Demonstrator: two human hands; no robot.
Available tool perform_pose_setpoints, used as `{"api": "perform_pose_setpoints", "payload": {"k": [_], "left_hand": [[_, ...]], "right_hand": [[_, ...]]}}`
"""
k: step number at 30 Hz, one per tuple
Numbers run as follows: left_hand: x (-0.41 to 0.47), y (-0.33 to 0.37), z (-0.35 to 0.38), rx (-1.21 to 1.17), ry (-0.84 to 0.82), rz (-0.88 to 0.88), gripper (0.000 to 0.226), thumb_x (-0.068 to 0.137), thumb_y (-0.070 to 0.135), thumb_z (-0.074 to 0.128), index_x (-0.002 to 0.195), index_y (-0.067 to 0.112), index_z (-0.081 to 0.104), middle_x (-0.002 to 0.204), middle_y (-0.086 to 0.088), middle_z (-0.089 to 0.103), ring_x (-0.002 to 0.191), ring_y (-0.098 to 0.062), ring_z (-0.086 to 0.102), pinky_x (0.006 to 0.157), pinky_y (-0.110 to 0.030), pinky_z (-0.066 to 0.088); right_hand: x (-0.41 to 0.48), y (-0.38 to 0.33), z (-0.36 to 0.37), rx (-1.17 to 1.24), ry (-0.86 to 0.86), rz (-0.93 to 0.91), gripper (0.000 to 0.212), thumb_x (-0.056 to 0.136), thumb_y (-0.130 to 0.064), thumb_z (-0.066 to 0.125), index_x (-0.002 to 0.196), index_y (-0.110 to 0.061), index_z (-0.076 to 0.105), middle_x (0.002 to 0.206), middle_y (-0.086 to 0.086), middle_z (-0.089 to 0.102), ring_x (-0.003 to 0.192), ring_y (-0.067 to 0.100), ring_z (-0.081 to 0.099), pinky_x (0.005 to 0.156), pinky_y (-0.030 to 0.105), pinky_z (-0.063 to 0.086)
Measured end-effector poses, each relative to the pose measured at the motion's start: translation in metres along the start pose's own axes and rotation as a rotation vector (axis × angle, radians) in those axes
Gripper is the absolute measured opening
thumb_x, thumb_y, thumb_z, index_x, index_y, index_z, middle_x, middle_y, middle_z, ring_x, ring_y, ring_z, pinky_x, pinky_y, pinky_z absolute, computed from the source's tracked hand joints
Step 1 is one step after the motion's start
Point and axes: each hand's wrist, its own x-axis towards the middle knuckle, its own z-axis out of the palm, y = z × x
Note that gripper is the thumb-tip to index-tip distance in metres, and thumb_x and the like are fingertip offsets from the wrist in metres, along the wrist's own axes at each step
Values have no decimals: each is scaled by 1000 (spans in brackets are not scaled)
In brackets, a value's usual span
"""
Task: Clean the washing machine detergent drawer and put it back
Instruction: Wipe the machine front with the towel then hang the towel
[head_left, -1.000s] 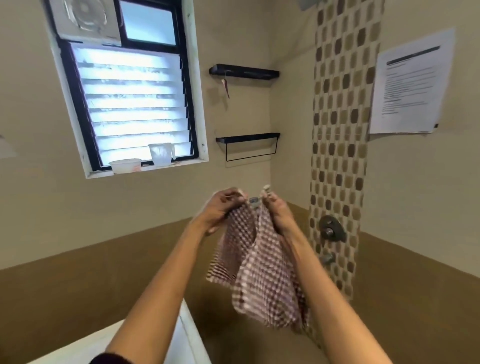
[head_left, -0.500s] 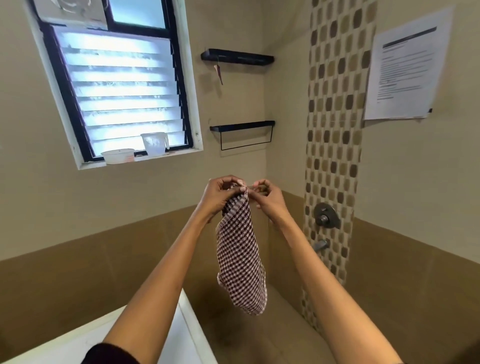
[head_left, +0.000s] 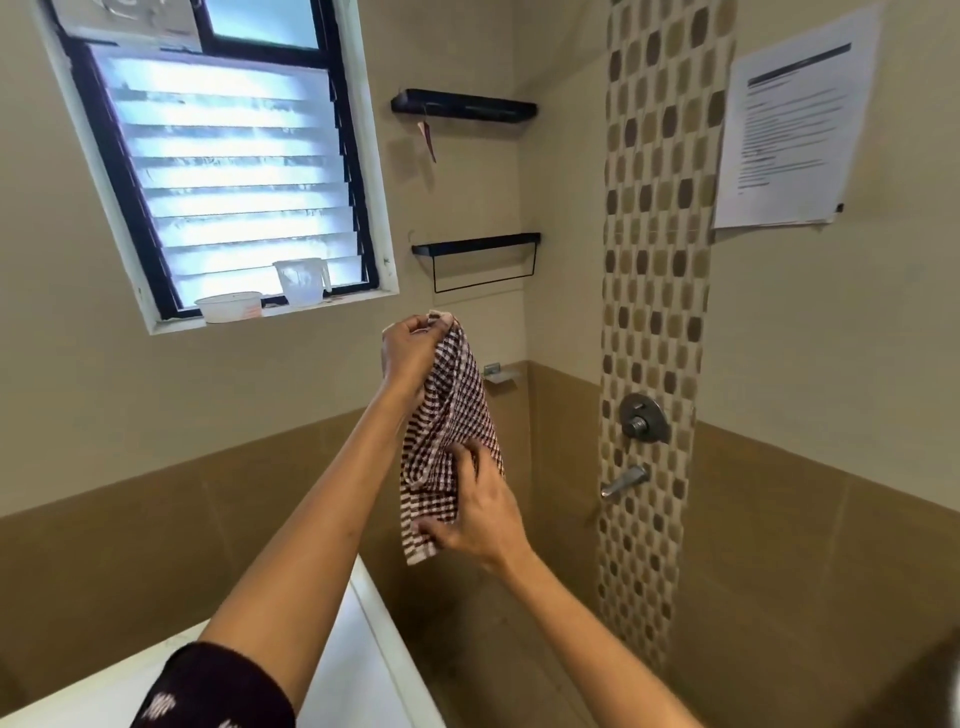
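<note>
Hanging cloth (head_left: 451, 410); tub (head_left: 228, 306), cup (head_left: 301, 281) on windowsill (head_left: 361, 298).

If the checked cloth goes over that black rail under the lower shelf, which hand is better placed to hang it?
Probably the left hand: it pinches the top of the cloth, just below the rail. The right hand holds the cloth's lower end, farther down.

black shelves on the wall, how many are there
2. The upper black shelf is mounted right of the window. The lower black shelf, with a thin rail under it, hangs directly below the first. None seems hidden.
</note>
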Motion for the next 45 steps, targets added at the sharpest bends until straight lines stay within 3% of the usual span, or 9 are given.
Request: {"api": "perform_pose_setpoints", "payload": {"k": [8, 13, 20, 24, 31, 34, 37, 42, 45], "left_hand": [[12, -7, -47, -1, 111, 11, 27, 81, 26, 71, 102, 8, 69, 103, -10, 70, 98, -26, 65, 90, -43, 53], [10, -18, -80, 9, 48, 25, 30, 84, 18, 66, 108, 1, 64, 100, -10, 64, 94, -20, 59, 81, -28, 52], [-5, -23, -87, 179, -56, 141, 19, 97, 22, 45, 105, 8, 55, 98, -10, 63, 83, -16, 58, 63, -21, 46], [-8, -27, -90, 648, -221, 168, 24, 102, 31, 24, 108, 12, 39, 95, -10, 54, 76, -16, 51, 55, -20, 36], [-3, -39, -83, -531, -261, -553, 56, 92, 46, 43, 122, 1, 54, 98, -15, 67, 87, -25, 64, 73, -37, 56], [-32, -75, -86, -401, -493, -632, 39, 80, 26, 67, 117, 15, 62, 96, -20, 68, 73, -26, 70, 63, -38, 59], [-55, -115, -82, -212, -491, -754, 85, 87, -19, 41, 148, 32, 10, 104, -28, 55, 61, -23, 67, 48, -29, 56], [-42, -126, -82, -196, -414, -801, 54, 89, -20, 33, 137, 3, 36, 92, -23, 56, 54, -22, 67, 48, -26, 56], [-37, -120, -81, -90, -406, -784, 36, 91, -16, 39, 124, -3, 46, 80, -17, 60, 50, -16, 65, 42, -20, 53]], "right_hand": [[11, -2, -42, 608, 434, 43, 22, 97, -7, 44, 107, -3, 63, 99, 0, 64, 82, -8, 55, 78, 13, 44], [40, 16, -88, 1053, 546, 314, 30, 99, -13, 40, 118, 5, 55, 95, -7, 58, 90, 8, 55, 100, 39, 43], [66, 21, -110, 823, 571, 282, 36, 99, -32, 38, 110, -5, 59, 100, 14, 64, 91, 23, 60, 86, 41, 50], [75, 34, -132, 511, 199, 346, 33, 100, -26, 39, 115, -6, 61, 98, 4, 61, 91, 17, 56, 83, 29, 46], [72, 38, -124, 1602, -37, 580, 49, 96, -48, 38, 101, -7, 63, 96, 15, 67, 78, 23, 68, 66, 34, 55], [45, 59, -81, 1413, -352, 744, 31, 94, -29, 49, 105, -2, 61, 87, 15, 72, 77, 25, 70, 65, 34, 59], [27, 72, -66, 1224, -386, 881, 12, 92, 2, 48, 89, 4, 59, 67, 14, 71, 58, 21, 70, 51, 26, 57], [30, 87, -80, 963, -364, 905, 14, 89, 0, 56, 75, -1, 55, 65, 9, 62, 45, 11, 62, 39, 18, 49], [38, 97, -82, 720, -259, 869, 14, 78, -7, 72, 74, -1, 59, 77, 12, 67, 66, 16, 67, 69, 26, 57]]}}
